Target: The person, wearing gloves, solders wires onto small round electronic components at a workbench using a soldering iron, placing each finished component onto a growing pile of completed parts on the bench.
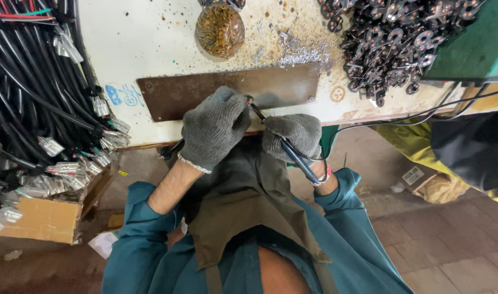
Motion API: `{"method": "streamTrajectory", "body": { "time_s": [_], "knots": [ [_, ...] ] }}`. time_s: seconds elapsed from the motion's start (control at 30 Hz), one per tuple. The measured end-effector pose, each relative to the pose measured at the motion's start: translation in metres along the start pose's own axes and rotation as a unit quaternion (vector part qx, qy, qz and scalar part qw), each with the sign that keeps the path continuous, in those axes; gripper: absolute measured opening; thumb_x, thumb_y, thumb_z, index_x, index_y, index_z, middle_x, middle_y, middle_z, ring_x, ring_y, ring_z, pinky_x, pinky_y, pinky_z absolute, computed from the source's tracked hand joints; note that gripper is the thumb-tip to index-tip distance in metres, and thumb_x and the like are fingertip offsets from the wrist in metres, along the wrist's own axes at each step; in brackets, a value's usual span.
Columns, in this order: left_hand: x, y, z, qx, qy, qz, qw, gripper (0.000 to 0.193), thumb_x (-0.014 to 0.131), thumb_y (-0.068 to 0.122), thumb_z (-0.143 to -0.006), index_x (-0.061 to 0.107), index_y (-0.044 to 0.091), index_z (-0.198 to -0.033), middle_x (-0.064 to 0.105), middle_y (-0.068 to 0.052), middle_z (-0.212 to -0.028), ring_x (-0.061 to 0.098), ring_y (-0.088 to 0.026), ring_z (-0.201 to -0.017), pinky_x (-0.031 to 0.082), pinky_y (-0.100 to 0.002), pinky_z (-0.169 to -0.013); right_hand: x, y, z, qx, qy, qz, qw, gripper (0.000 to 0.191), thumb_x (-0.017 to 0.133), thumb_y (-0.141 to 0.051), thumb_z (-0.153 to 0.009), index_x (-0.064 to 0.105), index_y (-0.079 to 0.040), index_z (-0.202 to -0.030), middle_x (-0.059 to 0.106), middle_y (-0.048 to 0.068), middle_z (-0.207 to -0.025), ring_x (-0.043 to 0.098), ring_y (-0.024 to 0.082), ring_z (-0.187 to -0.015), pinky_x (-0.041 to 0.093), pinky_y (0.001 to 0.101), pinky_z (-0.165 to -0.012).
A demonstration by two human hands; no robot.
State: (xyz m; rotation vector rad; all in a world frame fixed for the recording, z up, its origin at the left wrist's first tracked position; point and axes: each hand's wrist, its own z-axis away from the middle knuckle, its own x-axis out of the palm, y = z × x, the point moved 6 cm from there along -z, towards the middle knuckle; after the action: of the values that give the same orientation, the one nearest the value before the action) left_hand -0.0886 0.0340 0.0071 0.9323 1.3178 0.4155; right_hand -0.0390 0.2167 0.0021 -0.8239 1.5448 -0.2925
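Both my hands wear grey knit gloves and meet at the front edge of a stained white workbench [151, 43]. My right hand [293, 136] grips a black soldering iron [298, 158] like a pen, its tip pointing up-left toward my left hand. My left hand [213, 128] is closed around a small part and a dark cable at the iron's tip; the part itself is hidden inside the glove. Just behind my hands a brown metal plate [227, 90] lies on the bench.
A heap of small black plug parts [393, 38] covers the bench's back right. A brown lump [220, 30] and solder crumbs sit at the back centre. Bundles of black cables [36, 92] with bagged ends hang left over a cardboard box [39, 218]. A person's yellow sleeve [417, 144] is at right.
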Motion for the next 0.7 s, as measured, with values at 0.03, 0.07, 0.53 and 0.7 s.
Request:
{"method": "streamTrajectory", "body": {
  "time_s": [0.03, 0.07, 0.53, 0.7],
  "knots": [
    [-0.001, 0.001, -0.001, 0.004, 0.004, -0.002, 1.0, 0.016, 0.075, 0.016, -0.089, 0.064, 0.012, -0.101, 0.061, -0.007, -0.096, 0.067, -0.029, -0.082, 0.053, -0.041, -0.065, 0.003, 0.003, 0.002, 0.015, -0.007, 0.018, 1.0, 0.019, 0.078, -0.011, -0.073, 0.073, -0.016, -0.091, 0.066, 0.008, -0.072, 0.067, 0.033, -0.065, 0.053, 0.0425, -0.061],
    [-0.002, 0.001, -0.001, 0.007, 0.008, -0.004, 1.0, 0.015, 0.075, 0.016, -0.089, 0.064, 0.012, -0.1, 0.061, -0.007, -0.095, 0.067, -0.029, -0.081, 0.053, -0.041, -0.065, 0.006, 0.006, 0.004, 0.03, -0.015, 0.036, 0.999, 0.018, 0.078, -0.012, -0.071, 0.074, -0.016, -0.089, 0.066, 0.008, -0.07, 0.066, 0.033, -0.064, 0.053, 0.0427, -0.06],
    [-0.004, 0.003, -0.004, 0.0, 0.015, 0.005, 1.0, 0.017, 0.077, 0.013, -0.083, 0.062, 0.014, -0.091, 0.059, -0.006, -0.09, 0.066, -0.027, -0.077, 0.052, -0.04, -0.063, 0.004, 0.012, 0.009, 0.036, -0.033, 0.001, 0.999, 0.024, 0.081, -0.019, -0.078, 0.073, -0.016, -0.101, 0.072, 0.009, -0.083, 0.071, 0.032, -0.073, 0.055, 0.0402, -0.067],
    [0.0, 0.001, -0.003, -0.008, 0.002, -0.004, 1.0, 0.016, 0.075, 0.015, -0.086, 0.063, 0.014, -0.096, 0.059, -0.008, -0.093, 0.066, -0.028, -0.08, 0.053, -0.041, -0.064, -0.004, -0.008, -0.004, -0.071, 0.056, -0.022, 0.996, 0.025, 0.08, -0.004, -0.08, 0.066, -0.014, -0.099, 0.069, 0.008, -0.08, 0.071, 0.033, -0.071, 0.056, 0.0405, -0.064]
  ]
}}
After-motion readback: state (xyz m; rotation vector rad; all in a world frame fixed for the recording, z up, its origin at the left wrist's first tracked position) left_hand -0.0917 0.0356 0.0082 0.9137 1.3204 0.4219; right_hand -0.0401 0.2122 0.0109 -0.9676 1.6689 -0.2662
